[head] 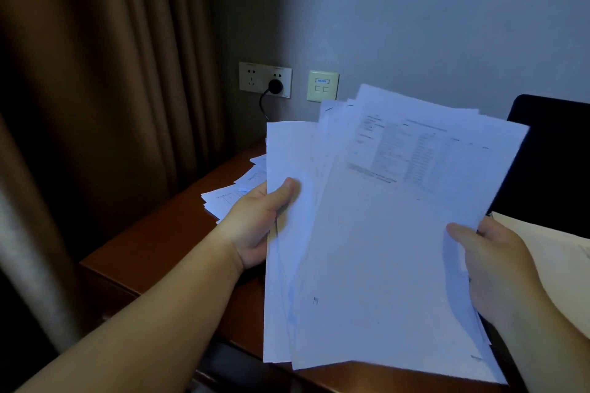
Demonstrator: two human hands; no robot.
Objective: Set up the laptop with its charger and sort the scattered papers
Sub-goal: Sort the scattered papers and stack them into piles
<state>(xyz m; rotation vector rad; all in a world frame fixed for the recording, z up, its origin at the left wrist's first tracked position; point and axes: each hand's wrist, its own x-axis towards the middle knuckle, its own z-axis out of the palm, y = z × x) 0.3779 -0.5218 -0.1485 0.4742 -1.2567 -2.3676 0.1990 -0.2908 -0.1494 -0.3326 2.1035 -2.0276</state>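
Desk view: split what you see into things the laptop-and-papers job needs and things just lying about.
Job things:
- stack of papers, held by left hand and right hand
- loose papers on the desk
- plug in the socket
- dark laptop, likely

Lying about:
- curtain
- data port
- beige folder

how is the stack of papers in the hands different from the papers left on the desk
The held stack is lifted off the wooden desk, gripped by the left hand and right hand; the loose papers lie flat on the desk, untouched. The held stack is fanned and fills much of the view; the loose papers are mostly hidden behind it. Both are white printed sheets.
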